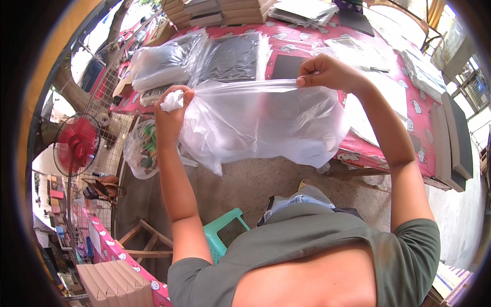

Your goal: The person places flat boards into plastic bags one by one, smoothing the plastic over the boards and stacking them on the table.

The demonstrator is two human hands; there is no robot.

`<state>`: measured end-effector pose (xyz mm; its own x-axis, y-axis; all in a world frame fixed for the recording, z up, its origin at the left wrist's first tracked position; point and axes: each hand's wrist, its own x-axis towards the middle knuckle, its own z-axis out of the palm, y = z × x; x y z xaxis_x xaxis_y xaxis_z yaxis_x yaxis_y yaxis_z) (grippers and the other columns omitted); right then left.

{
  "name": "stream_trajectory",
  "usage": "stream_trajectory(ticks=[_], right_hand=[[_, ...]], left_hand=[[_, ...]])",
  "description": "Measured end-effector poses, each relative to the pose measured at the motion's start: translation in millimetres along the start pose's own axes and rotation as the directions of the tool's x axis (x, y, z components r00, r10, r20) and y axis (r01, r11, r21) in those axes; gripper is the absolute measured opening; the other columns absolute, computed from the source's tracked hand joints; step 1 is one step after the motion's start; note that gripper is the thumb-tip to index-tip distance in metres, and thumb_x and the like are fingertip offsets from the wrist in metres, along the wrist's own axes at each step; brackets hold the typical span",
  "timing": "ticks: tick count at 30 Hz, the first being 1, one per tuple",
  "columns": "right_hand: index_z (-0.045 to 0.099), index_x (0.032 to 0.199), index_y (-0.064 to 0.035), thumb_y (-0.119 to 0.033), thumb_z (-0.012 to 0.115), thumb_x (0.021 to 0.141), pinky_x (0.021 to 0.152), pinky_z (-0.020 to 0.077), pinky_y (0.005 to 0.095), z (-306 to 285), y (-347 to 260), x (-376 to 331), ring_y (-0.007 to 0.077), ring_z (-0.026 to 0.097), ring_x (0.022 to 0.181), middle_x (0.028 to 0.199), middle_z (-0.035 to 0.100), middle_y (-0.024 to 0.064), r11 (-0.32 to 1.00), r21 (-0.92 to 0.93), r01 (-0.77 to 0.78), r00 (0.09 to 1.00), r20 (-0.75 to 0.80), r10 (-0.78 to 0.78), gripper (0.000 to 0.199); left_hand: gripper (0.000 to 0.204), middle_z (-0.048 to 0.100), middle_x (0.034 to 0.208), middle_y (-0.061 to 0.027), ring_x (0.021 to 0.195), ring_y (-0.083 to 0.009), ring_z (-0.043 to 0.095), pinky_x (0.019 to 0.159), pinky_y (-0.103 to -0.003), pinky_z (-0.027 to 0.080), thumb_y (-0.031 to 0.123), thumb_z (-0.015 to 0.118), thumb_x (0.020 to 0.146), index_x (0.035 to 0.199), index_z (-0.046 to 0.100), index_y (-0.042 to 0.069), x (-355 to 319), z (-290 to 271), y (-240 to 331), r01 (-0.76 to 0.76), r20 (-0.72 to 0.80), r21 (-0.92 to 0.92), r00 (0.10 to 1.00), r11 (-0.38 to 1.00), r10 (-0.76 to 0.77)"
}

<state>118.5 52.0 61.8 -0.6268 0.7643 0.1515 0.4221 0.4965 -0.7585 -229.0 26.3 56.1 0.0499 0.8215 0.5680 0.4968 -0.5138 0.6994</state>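
Observation:
A clear plastic bag (255,120) hangs stretched sideways between my two hands, above the floor at the table's near edge. My left hand (171,115) is closed round the bag's bunched left end, and a crumpled white wad shows at its fingers. With thumb and fingers pinched, my right hand (327,74) grips the bag's upper edge toward the right. Just beyond the bag, stacks of dark flat items in clear plastic (232,56) lie on the table (348,153), which has a pink patterned cover. A dark flat sheet (286,67) lies partly hidden behind the bag.
Stacked brown boxes (240,10) stand at the table's far side. Dark-and-beige boards (452,143) lean at the right edge. On the left are a red fan (76,143), a plastic bag of colourful items (142,148), a green stool (222,233) and more brown boxes (115,286).

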Motion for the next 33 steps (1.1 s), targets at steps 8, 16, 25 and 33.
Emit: stream_trajectory(ticks=[8, 16, 25, 33], right_hand=[[0.054, 0.086, -0.0002, -0.027, 0.071, 0.068, 0.068, 0.0407, 0.0316, 52, 30, -43, 0.0206, 0.054, 0.075, 0.075, 0.055, 0.0106, 0.987, 0.100, -0.123, 0.953, 0.288, 0.089, 0.037], [0.049, 0.070, -0.0003, -0.011, 0.068, 0.063, 0.057, 0.0443, 0.0308, 144, 127, 40, 0.0181, 0.058, 0.061, 0.064, 0.057, 0.0085, 0.966, 0.082, -0.247, 0.903, 0.382, 0.198, 0.023], [0.047, 0.078, -0.0034, 0.000, 0.056, 0.066, 0.066, 0.0433, 0.0371, 171, 90, 11, 0.0243, 0.056, 0.084, 0.091, 0.058, 0.0101, 0.749, -0.204, 0.631, 0.766, 0.010, -0.643, 0.016], [0.046, 0.114, -0.0045, 0.010, 0.041, 0.066, 0.097, 0.0329, 0.0338, 267, 223, -139, 0.0293, 0.042, 0.115, 0.118, 0.050, 0.0139, 0.928, 0.228, -0.296, 0.628, 0.778, 0.010, 0.050]], left_hand=[[0.010, 0.046, 0.073, 0.0001, 0.069, -0.0087, 0.045, 0.066, -0.022, 0.038, 0.010, 0.058, 0.080, 0.081, 0.050, 0.005, -64, 26, -62, 0.066, 0.130, -0.024, 0.990, 0.998, -0.062], [0.021, 0.050, 0.079, 0.0044, 0.072, -0.0067, 0.046, 0.063, -0.021, 0.040, 0.005, 0.063, 0.074, 0.093, 0.054, 0.008, -164, 11, -135, 0.678, 0.241, -0.182, 0.733, 0.712, -0.636], [0.042, 0.062, 0.083, -0.0103, 0.076, -0.0222, 0.059, 0.067, -0.028, 0.046, -0.005, 0.063, 0.055, 0.095, 0.063, 0.008, -241, 19, -69, 0.241, -0.235, 0.522, 0.963, 0.819, -0.133], [0.055, 0.057, 0.106, -0.0172, 0.092, -0.0261, 0.057, 0.081, -0.033, 0.042, 0.004, 0.051, 0.078, 0.126, 0.041, 0.028, -476, 184, -42, 0.917, 0.372, 0.146, 0.297, 0.372, -0.879]])
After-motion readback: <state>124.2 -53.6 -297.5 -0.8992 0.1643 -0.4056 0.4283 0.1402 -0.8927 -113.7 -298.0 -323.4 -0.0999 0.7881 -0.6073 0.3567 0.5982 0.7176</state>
